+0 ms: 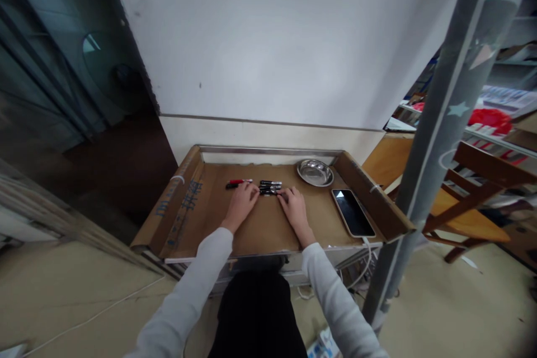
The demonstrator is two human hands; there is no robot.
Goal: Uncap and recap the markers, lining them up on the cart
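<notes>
Several black pens (269,185) lie side by side on the cardboard-lined table (268,229), between my two hands. My left hand (243,201) has its fingertips closed at the left end of the nearest pen. At that pen's right end are the closed fingertips of my right hand (294,208). A red pen (240,181) lies just beyond my left hand, with a dark pen (231,185) beside it, partly hidden by that hand.
A round metal dish (315,173) stands at the table's back right. Nearer is a phone (353,213) with a white cable. Raised cardboard sides (369,193) edge the table. A grey pole (438,128) and a wooden chair (474,201) stand to the right.
</notes>
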